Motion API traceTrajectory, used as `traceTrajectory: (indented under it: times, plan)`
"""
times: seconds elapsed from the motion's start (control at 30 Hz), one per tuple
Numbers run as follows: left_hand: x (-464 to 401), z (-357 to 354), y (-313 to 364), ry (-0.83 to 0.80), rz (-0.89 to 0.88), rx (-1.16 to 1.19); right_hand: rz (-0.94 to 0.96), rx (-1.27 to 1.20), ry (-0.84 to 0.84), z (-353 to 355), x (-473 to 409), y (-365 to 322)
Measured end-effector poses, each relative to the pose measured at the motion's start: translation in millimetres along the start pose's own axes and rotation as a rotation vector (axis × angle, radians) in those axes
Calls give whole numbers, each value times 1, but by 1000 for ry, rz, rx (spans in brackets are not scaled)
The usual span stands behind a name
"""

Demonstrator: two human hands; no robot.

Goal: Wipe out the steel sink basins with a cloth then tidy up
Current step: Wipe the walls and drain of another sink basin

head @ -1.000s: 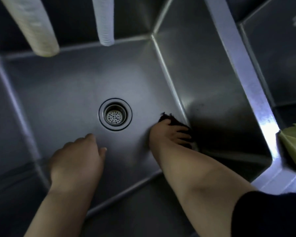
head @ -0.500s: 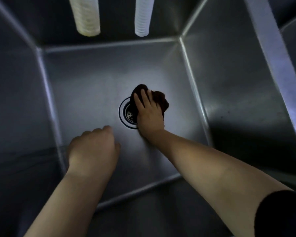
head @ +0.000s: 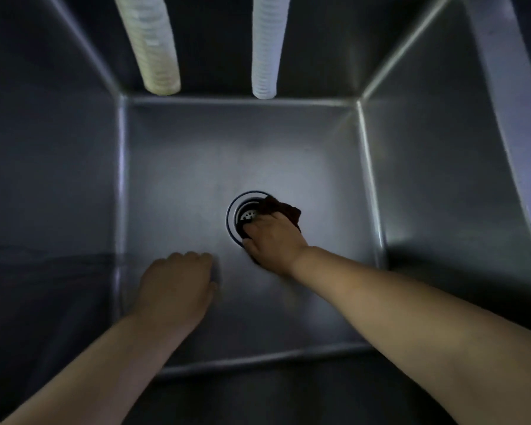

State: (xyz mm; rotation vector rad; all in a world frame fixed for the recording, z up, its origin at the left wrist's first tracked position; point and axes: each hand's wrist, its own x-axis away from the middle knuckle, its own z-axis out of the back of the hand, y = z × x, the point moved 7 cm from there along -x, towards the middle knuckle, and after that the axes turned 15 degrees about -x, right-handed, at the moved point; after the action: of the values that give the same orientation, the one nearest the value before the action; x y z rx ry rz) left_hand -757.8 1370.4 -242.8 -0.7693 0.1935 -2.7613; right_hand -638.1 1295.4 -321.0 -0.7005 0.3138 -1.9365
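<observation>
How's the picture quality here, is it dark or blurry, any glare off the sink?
Head view: dim overall, with a soft bright patch on the basin floor and streaks of glare along the seams and right rim; the near and left walls sink into shadow. The right hand and cloth are slightly motion-blurred; the wide lens splays the walls and hoses outward.

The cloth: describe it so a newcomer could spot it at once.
Look at the floor of the steel sink basin, at the round drain. On the drain's right edge lies a dark crumpled cloth under the right hand, the only soft, dark thing there.
</observation>
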Motion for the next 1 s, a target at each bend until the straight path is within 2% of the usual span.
traceTrajectory:
  times: [0.17, 0.37, 0.6, 0.9, 1.0]
  plan:
    - [-40, 3, 17, 101, -80, -33, 73, 80, -148, -3, -9, 10]
    - [-83, -29, 24, -62, -145, -35, 145, 303, -202, 4, -16, 11]
    - [-91, -42, 24, -109, -129, -81, 98, 608, -256, 0, -18, 14]
    - [-89, -36, 23, -91, -117, -71, 125, 659, -238, -6, -15, 1]
    - [-90, -39, 23, -84, -119, -59, 75, 516, -166, -2, -16, 1]
